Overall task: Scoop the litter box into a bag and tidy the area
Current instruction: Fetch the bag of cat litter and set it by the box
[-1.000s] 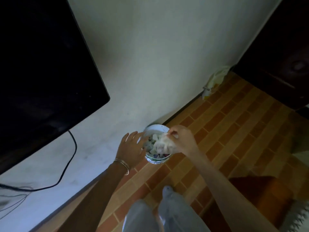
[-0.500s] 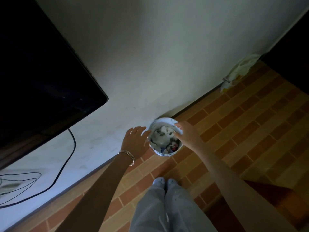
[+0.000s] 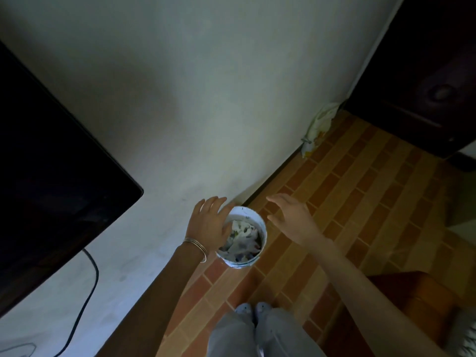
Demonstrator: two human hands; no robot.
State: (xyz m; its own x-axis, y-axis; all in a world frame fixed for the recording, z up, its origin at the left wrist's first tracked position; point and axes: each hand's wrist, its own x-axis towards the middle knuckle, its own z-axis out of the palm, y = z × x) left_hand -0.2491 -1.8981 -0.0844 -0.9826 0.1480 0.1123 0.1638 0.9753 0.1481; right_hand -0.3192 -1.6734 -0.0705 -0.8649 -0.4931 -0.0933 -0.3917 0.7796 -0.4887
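A small round white bucket [image 3: 253, 220] stands on the brick-pattern floor against the wall, filled with crumpled white scraps [image 3: 242, 237]. My left hand [image 3: 210, 224], with thin bangles at the wrist, rests with straight fingers against the bucket's left rim. Just right of the bucket hovers my right hand [image 3: 292, 219], fingers spread and relaxed, holding nothing and apart from the rim.
A knotted pale plastic bag [image 3: 318, 126] lies at the wall's foot, far right. A dark television [image 3: 46, 161] juts out at left with a black cable [image 3: 85, 295] below it. Dark wooden furniture [image 3: 422, 73] fills the upper right. My feet [image 3: 253, 309] stand below the bucket.
My right hand dropped the white scrap into the bucket, then lifted off its rim and moved right, fingers spreading. My left hand stayed at the bucket's left side.
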